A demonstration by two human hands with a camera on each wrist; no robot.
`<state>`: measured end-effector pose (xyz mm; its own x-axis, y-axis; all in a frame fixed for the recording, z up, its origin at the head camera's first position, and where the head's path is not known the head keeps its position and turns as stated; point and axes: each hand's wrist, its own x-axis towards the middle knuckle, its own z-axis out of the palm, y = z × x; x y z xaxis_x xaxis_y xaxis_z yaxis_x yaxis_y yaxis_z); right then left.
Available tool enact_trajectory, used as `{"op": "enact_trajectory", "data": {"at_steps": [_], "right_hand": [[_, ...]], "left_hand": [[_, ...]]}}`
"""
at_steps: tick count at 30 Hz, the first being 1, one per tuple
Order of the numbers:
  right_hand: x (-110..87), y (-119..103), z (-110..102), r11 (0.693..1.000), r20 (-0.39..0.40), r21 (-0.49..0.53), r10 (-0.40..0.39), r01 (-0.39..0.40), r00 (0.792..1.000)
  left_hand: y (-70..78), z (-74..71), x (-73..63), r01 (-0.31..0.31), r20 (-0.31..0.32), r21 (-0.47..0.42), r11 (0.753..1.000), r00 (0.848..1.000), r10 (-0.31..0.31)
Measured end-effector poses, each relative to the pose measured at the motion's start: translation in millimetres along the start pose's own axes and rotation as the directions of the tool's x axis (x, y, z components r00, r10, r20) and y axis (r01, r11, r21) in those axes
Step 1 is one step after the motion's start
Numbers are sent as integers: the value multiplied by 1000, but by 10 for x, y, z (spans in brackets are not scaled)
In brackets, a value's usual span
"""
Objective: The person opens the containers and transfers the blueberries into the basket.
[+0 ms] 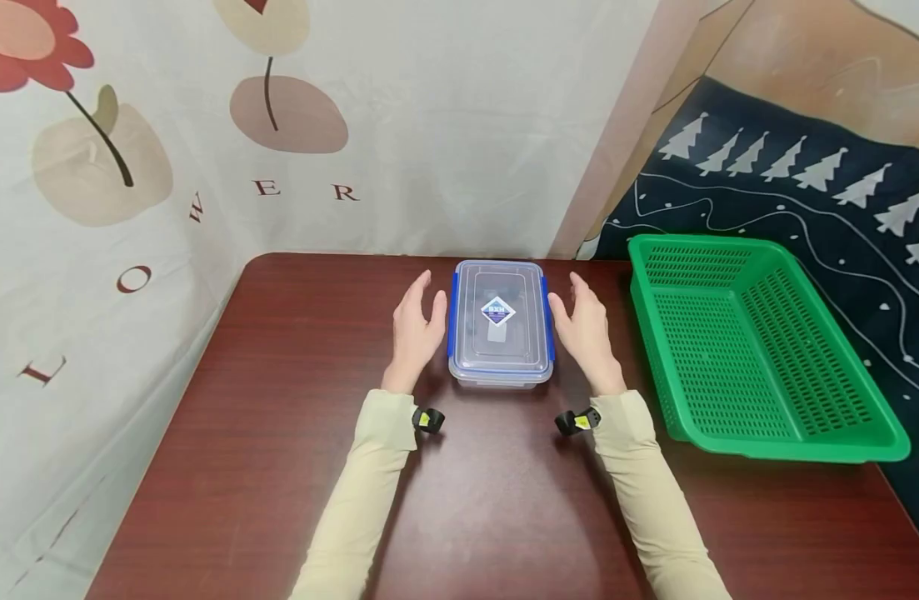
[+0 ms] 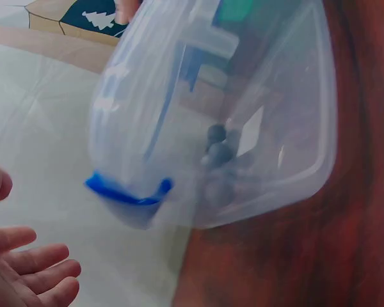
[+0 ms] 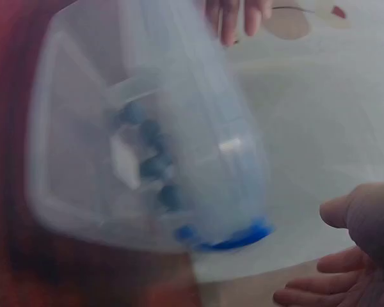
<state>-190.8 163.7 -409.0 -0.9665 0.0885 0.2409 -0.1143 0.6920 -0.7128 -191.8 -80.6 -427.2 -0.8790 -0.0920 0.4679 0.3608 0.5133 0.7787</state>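
Observation:
A clear plastic food container (image 1: 474,342) with a transparent lid, blue side clips and a diamond-shaped label sits on the table (image 1: 294,400) near its back edge. Through its walls, the wrist views show several small dark round things (image 2: 219,153), blurred, which look like blueberries, and a pale rectangular patch. To the container's left is my left hand (image 1: 416,333), its fingers spread loosely and apart from the wall. My right hand (image 1: 588,337) mirrors it on the right side, thumb toward the container, holding nothing.
A green perforated plastic basket (image 1: 766,446) stands on the right part of the table. Behind and to the left hangs a pale printed cloth (image 1: 444,125). Dark fabric with white trees (image 1: 826,208) lies beyond the basket.

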Motion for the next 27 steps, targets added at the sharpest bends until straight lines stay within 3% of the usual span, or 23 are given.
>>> {"op": "enact_trajectory", "data": {"at_steps": [4, 8, 11, 13, 16, 18, 21, 24, 27], "right_hand": [[-35, 92, 100, 997, -42, 71, 11, -8, 999], [-62, 160, 177, 991, -30, 122, 56, -52, 998], [-66, 206, 232, 986, 6, 123, 110, -110, 994], [-70, 225, 264, 979, 31, 125, 157, -160, 987], [-76, 244, 305, 950, 77, 165, 254, -264, 964], [-82, 250, 326, 914, 133, 219, 320, -343, 938], [-87, 256, 344, 848, 243, 289, 385, -445, 891], [-93, 255, 346, 803, 322, 326, 401, -498, 858], [-97, 249, 344, 798, 337, 332, 398, -503, 853]], "left_hand": [[-81, 92, -44, 42, -72, -102, 994, 996, -50], [-108, 145, -88, 194, -58, -130, 972, 977, -203], [-111, 178, -119, 356, 30, -112, 928, 934, -355], [-104, 196, -138, 449, 105, -89, 889, 892, -440], [-98, 221, -166, 537, 201, -54, 842, 831, -518], [-94, 227, -175, 571, 238, -32, 820, 801, -549], [-93, 231, -173, 592, 281, -2, 806, 774, -567], [-78, 221, -160, 578, 314, 30, 815, 769, -557], [-59, 218, -141, 555, 336, 66, 829, 770, -542]]}}
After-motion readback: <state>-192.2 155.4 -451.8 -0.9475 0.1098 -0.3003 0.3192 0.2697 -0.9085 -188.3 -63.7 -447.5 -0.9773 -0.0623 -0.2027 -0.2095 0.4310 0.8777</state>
